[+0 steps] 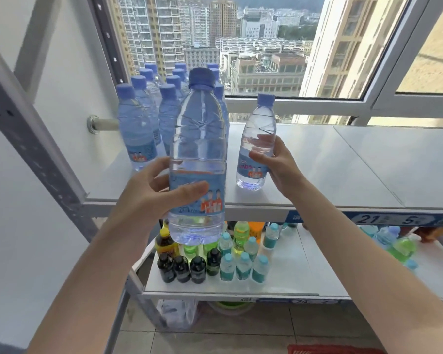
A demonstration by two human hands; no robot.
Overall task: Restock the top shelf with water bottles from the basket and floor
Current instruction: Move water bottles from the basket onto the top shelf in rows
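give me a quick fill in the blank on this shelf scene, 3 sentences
1. The left hand holds a water bottle that is not yet on the ____ shelf.
2. The right hand grips a bottle standing on the shelf, to the ____ of the stocked group.
3. Every water bottle cap is ____.

Missing words: top; right; blue

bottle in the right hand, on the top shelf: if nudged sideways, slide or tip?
Likely tips: the bottle is tall with a narrow base. Looks full, so fairly heavy, probably resisting light nudges. The shelf looks smooth, so a low push may slide it.
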